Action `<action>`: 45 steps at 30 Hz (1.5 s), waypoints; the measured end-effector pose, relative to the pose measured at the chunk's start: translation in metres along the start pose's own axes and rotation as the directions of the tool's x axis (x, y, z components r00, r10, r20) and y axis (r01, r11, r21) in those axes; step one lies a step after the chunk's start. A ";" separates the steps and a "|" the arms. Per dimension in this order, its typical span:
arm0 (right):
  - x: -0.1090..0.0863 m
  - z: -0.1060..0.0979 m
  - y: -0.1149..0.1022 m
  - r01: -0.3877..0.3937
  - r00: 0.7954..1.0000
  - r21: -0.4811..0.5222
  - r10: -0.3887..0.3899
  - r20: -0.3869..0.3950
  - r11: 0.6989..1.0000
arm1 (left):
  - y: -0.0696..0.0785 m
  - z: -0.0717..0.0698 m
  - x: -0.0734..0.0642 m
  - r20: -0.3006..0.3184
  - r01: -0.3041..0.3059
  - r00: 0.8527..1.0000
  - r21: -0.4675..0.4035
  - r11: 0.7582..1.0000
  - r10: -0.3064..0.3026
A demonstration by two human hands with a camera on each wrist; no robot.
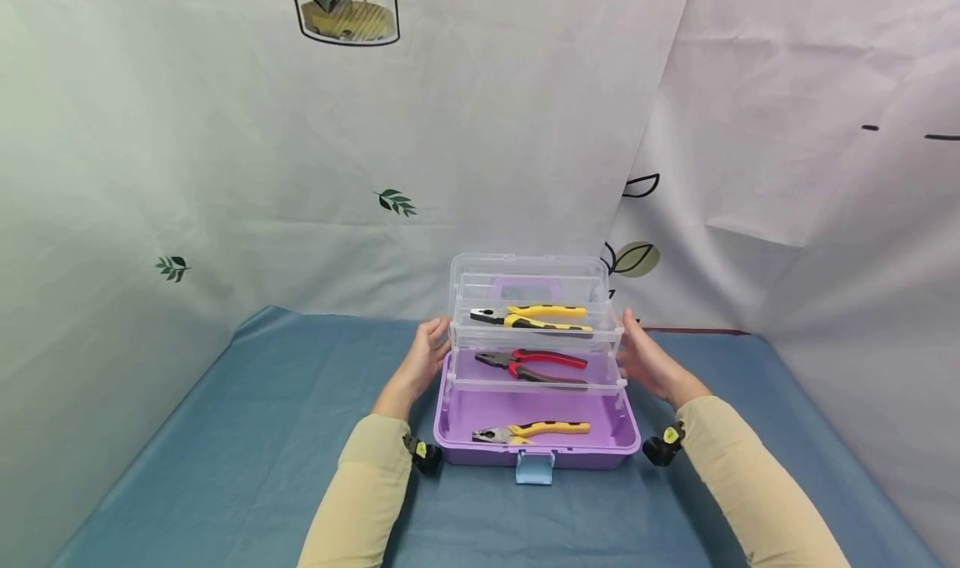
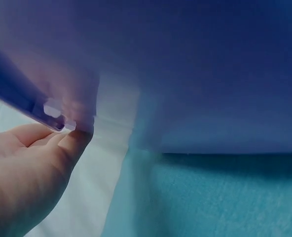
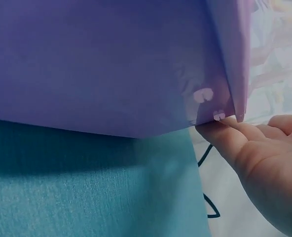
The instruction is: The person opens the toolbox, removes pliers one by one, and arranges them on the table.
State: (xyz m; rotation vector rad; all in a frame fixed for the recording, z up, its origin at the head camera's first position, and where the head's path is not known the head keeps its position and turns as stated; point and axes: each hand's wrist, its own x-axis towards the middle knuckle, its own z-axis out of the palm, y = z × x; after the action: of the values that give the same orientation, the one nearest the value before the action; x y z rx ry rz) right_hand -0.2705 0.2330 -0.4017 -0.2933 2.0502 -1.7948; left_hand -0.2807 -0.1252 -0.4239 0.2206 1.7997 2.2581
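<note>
Pressure kept light and equal on both sides should suit the raised clear plastic trays point(image 1: 536, 387) best, keeping the yellow-and-black-handled pliers point(image 1: 547, 311) and red-and-black-handled pliers point(image 1: 547, 356) from sliding. The open purple plastic toolbox point(image 1: 480, 457) stands central on blue cloth point(image 1: 300, 418). Left hand point(image 1: 420, 362) and right hand point(image 1: 651, 364) reach far and inward, fingers extended and loose, touching the trays' left and right sides without gripping.

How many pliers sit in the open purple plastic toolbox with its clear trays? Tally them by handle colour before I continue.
Yellow-and-black-handled metal pliers: 2
Red-and-black-handled metal pliers: 1
Total: 3
</note>
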 end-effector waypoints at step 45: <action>-0.004 -0.002 -0.001 -0.104 0.995 0.011 0.104 0.014 0.995 | -0.001 -0.003 -0.011 0.046 0.078 0.996 0.066 0.995 -0.081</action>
State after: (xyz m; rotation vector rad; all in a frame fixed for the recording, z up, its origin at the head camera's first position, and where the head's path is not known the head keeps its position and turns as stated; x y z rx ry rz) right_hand -0.2676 0.2361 -0.3996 -0.1916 2.0066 -1.7376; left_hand -0.2703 -0.1306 -0.4253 0.2097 1.8244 2.1250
